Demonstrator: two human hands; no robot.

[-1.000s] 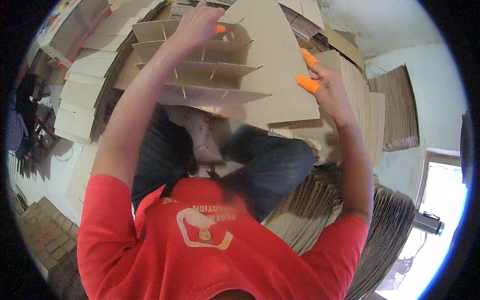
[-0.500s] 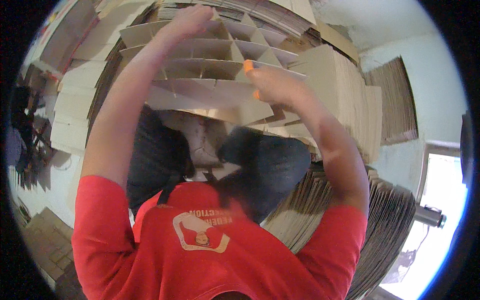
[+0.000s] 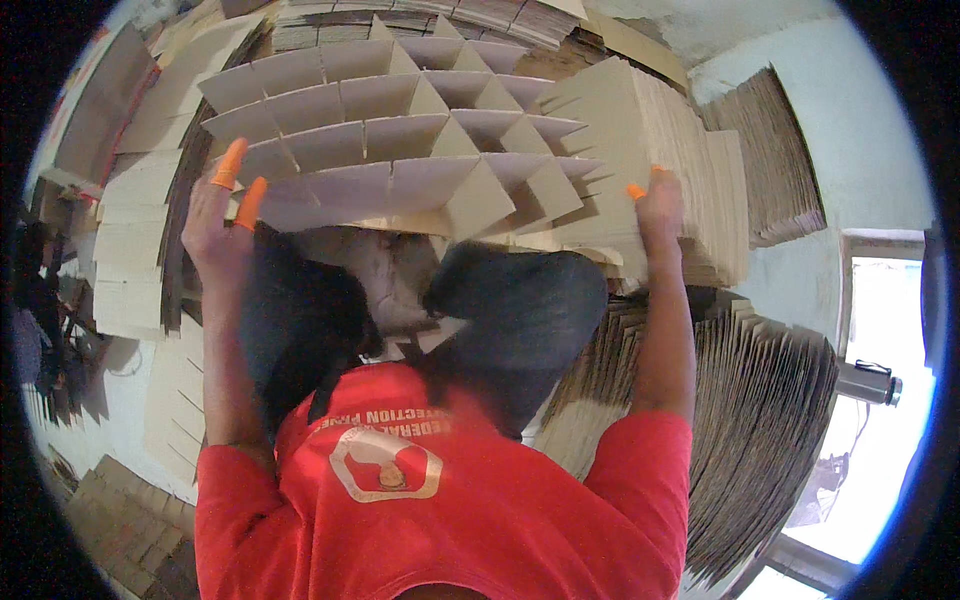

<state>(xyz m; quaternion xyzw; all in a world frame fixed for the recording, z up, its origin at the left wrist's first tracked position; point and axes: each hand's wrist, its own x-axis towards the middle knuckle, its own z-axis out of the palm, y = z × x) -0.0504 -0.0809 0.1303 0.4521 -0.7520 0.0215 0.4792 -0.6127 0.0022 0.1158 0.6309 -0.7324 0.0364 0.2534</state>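
Note:
A cardboard divider grid [image 3: 390, 135] of interlocked slotted strips stands before my knees, its long strips running left to right. At its near left end is my left hand [image 3: 212, 215], fingers raised and apart, with orange covers on two fingertips. It holds nothing. To the right of the grid, my right hand [image 3: 660, 212] is at a stack of cardboard sheets [image 3: 690, 150]. Its fingers, also orange-tipped, are bent around the edge of the front sheet [image 3: 610, 130]; part of the grip is hidden. Several cross strips fill the grid's right part.
Stacked cardboard [image 3: 135, 230] stands on the left, and more piles [image 3: 440, 18] lie beyond the grid. A large fanned pile of cardboard [image 3: 750, 440] is at my lower right. Another stack [image 3: 770, 165] leans against the right wall, near a bright doorway [image 3: 880, 340].
My left hand has left the grid's far side and come down to its near left end. My right hand has moved from the grid to the stack on the right.

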